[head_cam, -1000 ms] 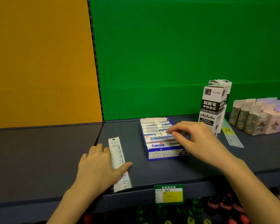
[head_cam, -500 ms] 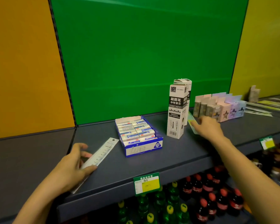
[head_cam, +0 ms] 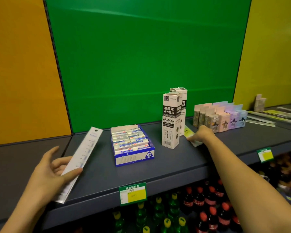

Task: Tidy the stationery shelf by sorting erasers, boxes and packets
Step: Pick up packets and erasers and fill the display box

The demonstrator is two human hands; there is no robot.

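My left hand (head_cam: 52,172) grips a long clear packet with a ruler (head_cam: 84,155) and holds it tilted above the grey shelf (head_cam: 175,167). A blue open box of white erasers (head_cam: 131,145) sits at the shelf's middle. To its right stand two tall white and black refill boxes (head_cam: 171,120). My right hand (head_cam: 202,134) reaches past them and rests on a flat yellow-labelled packet (head_cam: 189,134) lying on the shelf; whether it pinches the packet I cannot tell.
A row of small pastel boxes (head_cam: 220,118) stands at the back right. More flat packets (head_cam: 265,118) and a small box (head_cam: 259,102) lie farther right. Price tags (head_cam: 133,194) hang on the shelf edge. Drink bottles (head_cam: 200,207) fill the shelf below.
My left hand has lifted the ruler packet off the shelf and tilted it up. My right hand left the eraser box and reached right to the yellow-labelled packet. The view swung right.
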